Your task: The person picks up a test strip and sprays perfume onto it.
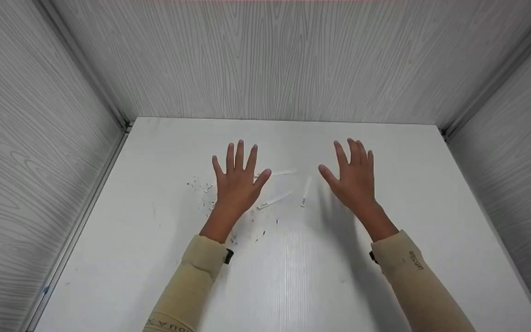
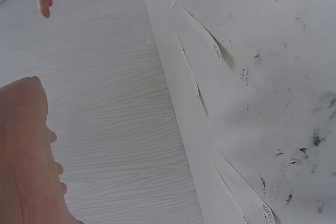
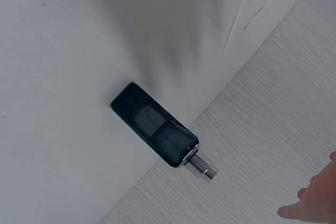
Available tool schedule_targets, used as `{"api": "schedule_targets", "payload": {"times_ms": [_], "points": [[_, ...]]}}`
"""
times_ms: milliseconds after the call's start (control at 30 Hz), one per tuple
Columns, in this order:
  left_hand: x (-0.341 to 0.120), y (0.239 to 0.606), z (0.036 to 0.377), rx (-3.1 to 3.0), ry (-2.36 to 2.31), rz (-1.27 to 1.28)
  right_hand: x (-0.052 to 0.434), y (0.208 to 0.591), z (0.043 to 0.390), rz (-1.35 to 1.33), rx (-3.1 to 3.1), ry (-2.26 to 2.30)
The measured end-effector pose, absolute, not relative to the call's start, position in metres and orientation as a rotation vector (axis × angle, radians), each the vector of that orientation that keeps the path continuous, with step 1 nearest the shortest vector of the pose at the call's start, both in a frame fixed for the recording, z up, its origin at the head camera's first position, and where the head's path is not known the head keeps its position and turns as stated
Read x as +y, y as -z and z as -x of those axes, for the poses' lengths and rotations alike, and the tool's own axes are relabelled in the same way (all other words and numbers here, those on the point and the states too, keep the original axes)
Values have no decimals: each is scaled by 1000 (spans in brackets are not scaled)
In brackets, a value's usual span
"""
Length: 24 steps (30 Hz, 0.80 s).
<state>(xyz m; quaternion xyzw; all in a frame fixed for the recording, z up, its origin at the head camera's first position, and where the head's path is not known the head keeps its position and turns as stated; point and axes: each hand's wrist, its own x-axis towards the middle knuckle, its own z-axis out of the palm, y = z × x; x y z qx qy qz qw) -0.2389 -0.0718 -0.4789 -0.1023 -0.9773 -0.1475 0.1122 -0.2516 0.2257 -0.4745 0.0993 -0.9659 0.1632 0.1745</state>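
Strips (image 1: 275,200), white and narrow, some dark-printed near one end

One left hand (image 1: 236,188) and one right hand (image 1: 356,183), fingers extended, are held over a white tabletop (image 1: 288,281). Pale strips (image 1: 275,200) are laid between them; dark specks (image 1: 233,239) are scattered near the left hand.
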Motion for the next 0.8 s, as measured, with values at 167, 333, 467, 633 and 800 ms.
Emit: {"api": "schedule_targets", "payload": {"times_ms": [167,333,467,633,800], "points": [[-83,486,232,-2826,478,299,238,480,248,-328,-2768,-622],[-94,492,224,-2796,502,288,246,485,245,-374,-2814,-761],[-102,497,218,-2790,542,271,254,487,242,-379,-2824,-892],[-113,504,209,-2819,663,199,268,490,240,-391,-2826,-1040],[-123,515,204,-2833,776,132,284,496,238,-404,-2831,-1132]]}}
